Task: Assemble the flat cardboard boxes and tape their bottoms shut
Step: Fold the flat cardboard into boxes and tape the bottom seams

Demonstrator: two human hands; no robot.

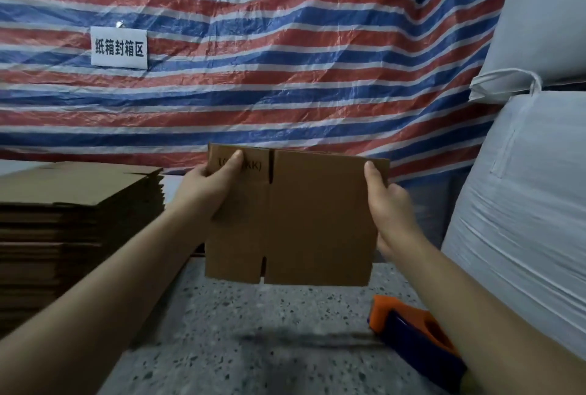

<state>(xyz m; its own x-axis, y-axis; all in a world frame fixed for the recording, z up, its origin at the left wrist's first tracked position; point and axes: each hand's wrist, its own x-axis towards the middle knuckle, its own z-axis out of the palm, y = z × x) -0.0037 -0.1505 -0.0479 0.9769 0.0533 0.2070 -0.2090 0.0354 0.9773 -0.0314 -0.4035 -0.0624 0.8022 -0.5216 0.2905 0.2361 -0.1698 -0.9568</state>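
Cardboard stack [76, 204] sitting at the far left, flat blanks piled high, top sheet [79, 180] lying level. Sign [119, 47] hanging above it on the striped tarp [285, 61], printed with dark characters.

Left hand [209, 185] gripping the box [298, 223] by its upper left corner, thumb [235, 158] pressing on the near face over some printed letters, fingers hidden behind the cardboard. Box being held upright and still folded flat, above the speckled surface [253, 331] and not touching it, near face turned toward the camera. Slots showing in its top and bottom edges, left of the middle, dividing the flaps.

Right hand [390, 204] clasping the box by its right edge, thumb [372, 172] lying on the near face near the top right corner, remaining fingers wrapping behind, out of sight. Both forearms reaching in from the lower corners.

Tape dispenser [415, 331] lying on the surface low at the right, orange and dark blue, partly covered by the right forearm, well apart from the box. White sacks [523, 204] standing stacked along the right edge, the upper one tied with white cord.
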